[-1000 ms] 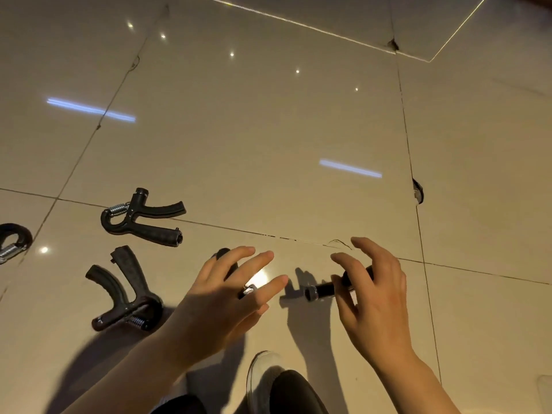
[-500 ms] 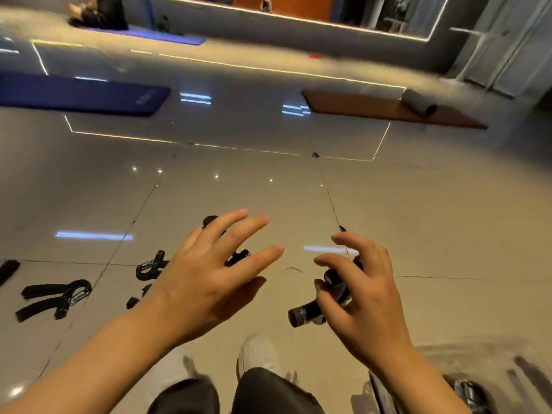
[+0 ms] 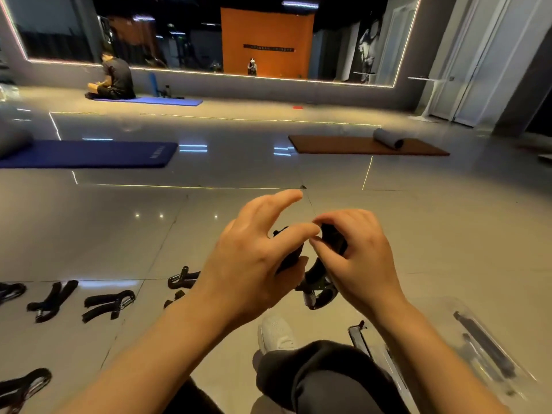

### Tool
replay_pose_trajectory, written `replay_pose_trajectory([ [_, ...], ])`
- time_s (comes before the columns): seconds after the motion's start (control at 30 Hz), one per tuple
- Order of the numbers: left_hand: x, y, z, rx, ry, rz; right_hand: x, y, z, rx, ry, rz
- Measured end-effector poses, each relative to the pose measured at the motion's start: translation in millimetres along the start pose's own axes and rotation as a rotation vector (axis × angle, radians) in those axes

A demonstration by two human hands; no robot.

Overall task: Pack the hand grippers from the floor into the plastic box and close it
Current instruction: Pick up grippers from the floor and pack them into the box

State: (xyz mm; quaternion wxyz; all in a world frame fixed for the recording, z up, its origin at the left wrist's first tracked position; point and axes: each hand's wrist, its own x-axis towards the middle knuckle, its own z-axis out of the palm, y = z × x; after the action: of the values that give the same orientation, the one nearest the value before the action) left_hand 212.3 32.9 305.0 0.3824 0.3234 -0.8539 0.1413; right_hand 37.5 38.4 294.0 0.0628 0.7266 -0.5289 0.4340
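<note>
Gym floor, glossy tile, mats far off. Both hands are up mid-frame on one hand gripper (image 3: 316,279): left hand (image 3: 254,264) wraps a handle, forefinger loose; right hand (image 3: 355,264) pinches the other handle, spring end hanging toward the near side. Plastic box (image 3: 493,348) sits near right, just beyond the right forearm, so the right hand is closer; likely next move is a short swing right and down. More grippers (image 3: 107,304) lie on the floor at near left, unpacked.

Loose grippers (image 3: 109,304) lie left of the hands (image 3: 301,258), box (image 3: 478,354) right.
</note>
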Motion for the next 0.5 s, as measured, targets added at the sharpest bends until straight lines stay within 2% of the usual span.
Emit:
replay_pose_trajectory([
  [0.13, -27.0, 6.7, 5.7, -0.162, 0.055, -0.204, 3.0, -16.2, -17.0, -0.113, -0.003, 0.014],
  [0.2, -38.0, 3.2, 10.8, -0.217, 0.035, -0.201, 7.0, -23.5, -25.7, -0.167, -0.054, -0.011],
  [0.33, -40.3, -3.6, 17.3, -0.166, 0.021, -0.02, 9.9, -24.6, -37.2, -0.237, -0.126, -0.039],
  [0.5, -24.2, -2.6, 28.1, -0.294, 0.076, -0.233, 0.8, 6.1, -42.5, -0.221, -0.247, 0.069],
])
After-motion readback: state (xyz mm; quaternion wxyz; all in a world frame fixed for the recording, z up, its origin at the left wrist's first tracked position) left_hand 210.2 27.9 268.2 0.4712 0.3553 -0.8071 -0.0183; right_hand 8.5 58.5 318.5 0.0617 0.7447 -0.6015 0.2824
